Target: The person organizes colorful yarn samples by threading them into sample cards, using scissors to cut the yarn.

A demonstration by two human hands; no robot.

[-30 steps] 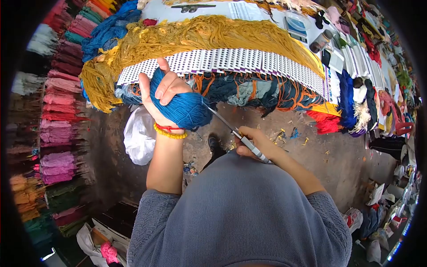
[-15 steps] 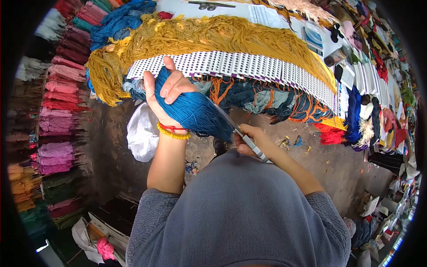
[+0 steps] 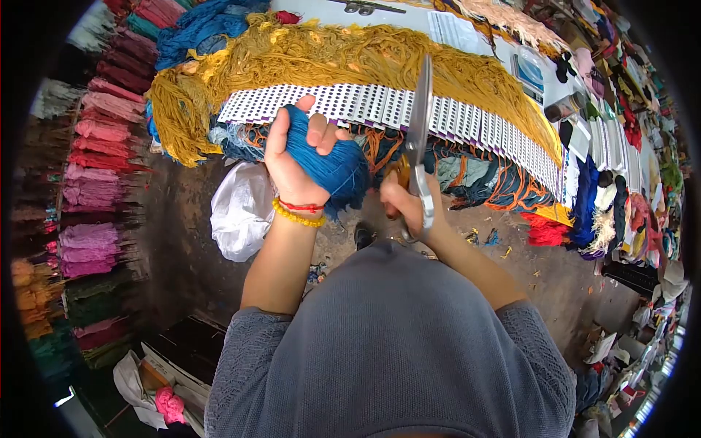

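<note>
Blue bundle of yarn strands (image 3: 332, 166) sits in front of the left part of the row of white hole-punched cards (image 3: 372, 106) (landmark), on the wearer's side. Left hand (image 3: 293, 174): fingers and thumb curled round the bundle; ragged ends hang free. Right hand (image 3: 415, 206): closed on the handles of the silver metal scissors (image 3: 419, 124); exact finger placement in the loops not clear. Blades point up across the cards in view, apart from the yarn; they look narrow or closed, cannot tell which.

Technique (judgement): a firm left grip near the ragged ends should stop strands splaying; fingertips best kept behind the blade line. Squaring the ends first would favour an even edge. Loose fibre may slip if squeezed lightly.

Containers: crumpled white plastic bag (image 3: 241, 215), on the floor below the cards' left end; contents hidden. Clear-sided cylindrical jar (image 3: 562, 109), beyond the cards' right end; contents too small to identify.
</note>
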